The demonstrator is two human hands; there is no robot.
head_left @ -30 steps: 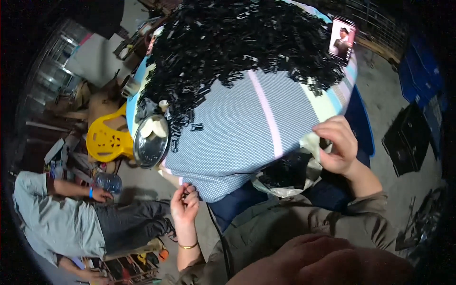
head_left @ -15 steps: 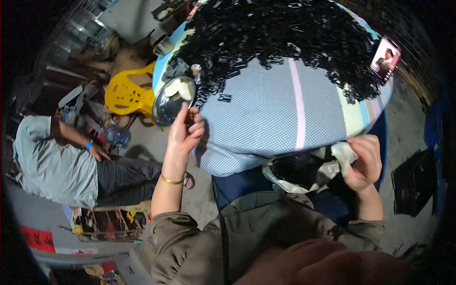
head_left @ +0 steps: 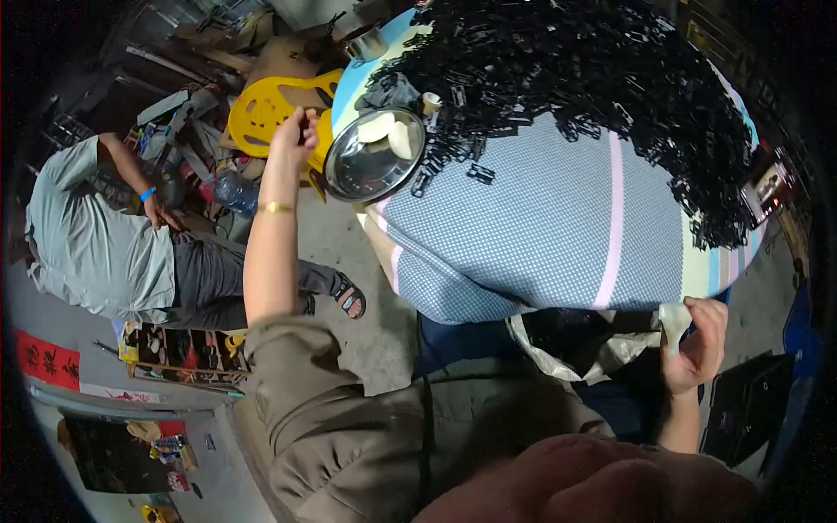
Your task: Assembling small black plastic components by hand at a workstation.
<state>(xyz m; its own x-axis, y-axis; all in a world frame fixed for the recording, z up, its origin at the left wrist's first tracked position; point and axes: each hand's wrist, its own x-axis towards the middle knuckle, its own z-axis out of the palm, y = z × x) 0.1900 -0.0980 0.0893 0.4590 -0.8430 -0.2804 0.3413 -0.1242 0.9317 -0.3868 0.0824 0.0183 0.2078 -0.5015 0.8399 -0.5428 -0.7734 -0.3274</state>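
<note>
Left hand point(head_left: 297, 135) out left of the metal dish point(head_left: 366, 170), apart from it, in front of the yellow chair point(head_left: 261, 113); fingers loosely curled, can't tell if anything's between them. Right hand point(head_left: 695, 342) clamped, thumb and fingers, on a pale whitish piece point(head_left: 674, 324) at the near right edge of the tabletop point(head_left: 523, 222); can't tell if it's part of the light-coloured bag point(head_left: 545, 359) just beside, which gapes below the table edge. Dish sits at the tabletop's left edge, two pale slices point(head_left: 399, 141) in its far part. Big heap of small black pieces point(head_left: 558, 65) across the far side, phone point(head_left: 771, 187) at its right end
</note>
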